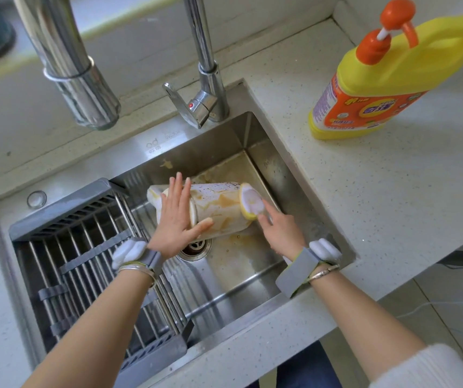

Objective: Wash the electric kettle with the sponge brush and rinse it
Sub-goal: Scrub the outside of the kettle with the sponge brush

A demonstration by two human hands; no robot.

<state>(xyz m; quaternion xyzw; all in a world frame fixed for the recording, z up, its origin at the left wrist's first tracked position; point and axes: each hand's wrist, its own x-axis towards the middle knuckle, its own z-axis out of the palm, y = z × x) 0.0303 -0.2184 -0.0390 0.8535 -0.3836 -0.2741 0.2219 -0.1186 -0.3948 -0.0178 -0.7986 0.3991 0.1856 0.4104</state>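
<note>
Two hands work at one kettle point(219, 211), which lies on its side on the floor of the sink point(255, 135), toward the far right corner of the basin and just beyond the drain point(196, 246). Its long axis runs roughly left to right, parallel to the sink's far wall, with the pale body smeared in brownish-yellow grime.

The left hand point(178, 217) lies flat on the left part of the kettle, fingers straight and spread, the thumb reaching along the near side; it presses rather than grips. The right hand point(277, 231) is at the kettle's right end, where it holds the sponge brush point(249, 203), whose yellow-rimmed white head sits against that end. The index finger is stretched out along the brush toward the head; how the other fingers lie around the handle I cannot tell.

The turning point seems to be this: the brush meets the kettle at one end of its axis, while most of the soiled wall lies between the two hands. Scrubbing probably has to travel leftward along the body, with the left hand steadying or rolling it. No water shows at the faucet point(207, 79), and the detergent bottle point(370, 88) stands on the counter point(392, 191) beyond the sink's right edge. A drying rack point(84, 264) fills the sink's left side.
</note>
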